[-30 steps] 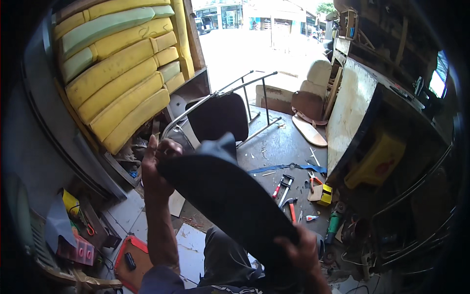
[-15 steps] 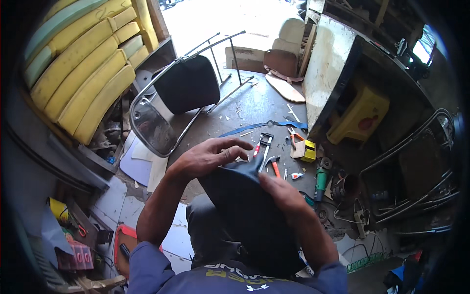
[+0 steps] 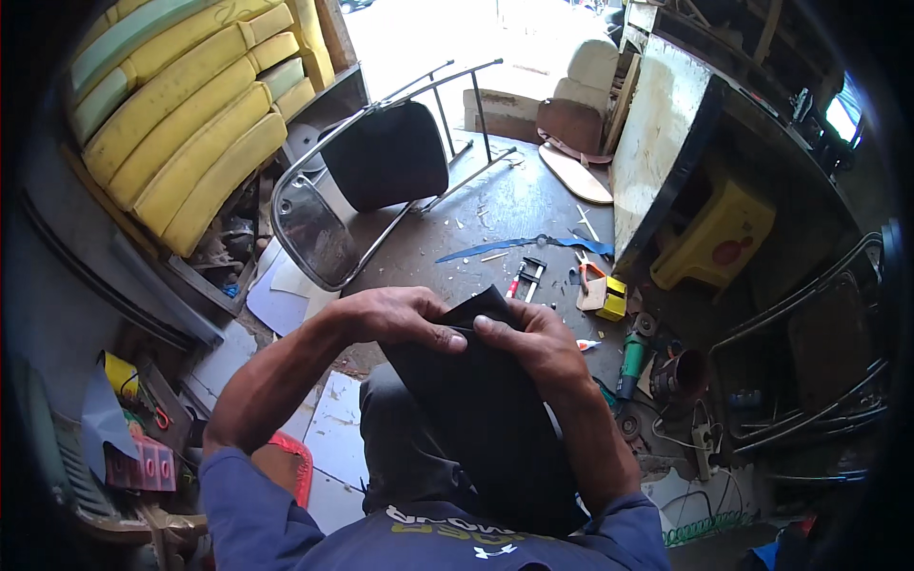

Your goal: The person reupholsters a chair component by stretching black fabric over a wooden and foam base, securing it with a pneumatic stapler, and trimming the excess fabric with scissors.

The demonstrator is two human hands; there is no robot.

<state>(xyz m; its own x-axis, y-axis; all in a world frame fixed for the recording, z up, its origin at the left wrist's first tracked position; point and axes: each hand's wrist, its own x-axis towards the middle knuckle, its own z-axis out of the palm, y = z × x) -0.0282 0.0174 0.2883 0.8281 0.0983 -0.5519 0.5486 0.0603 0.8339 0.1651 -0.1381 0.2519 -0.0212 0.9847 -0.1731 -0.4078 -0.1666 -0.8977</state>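
A long black seat panel covered in dark material lies over my lap, its far end pointing away from me. My left hand grips that far end from the left, fingers curled over the edge. My right hand holds the same end from the right, thumb pressed on top. Both hands meet at the panel's tip.
A metal chair frame with a black backrest lies tipped on the concrete floor ahead. Yellow foam cushions are stacked on shelves at left. Hand tools, a yellow box, a green grinder and a yellow stool lie at right.
I have lowered the black panel from held-up to my lap, and both hands have come together at its far end. The view has tilted down.
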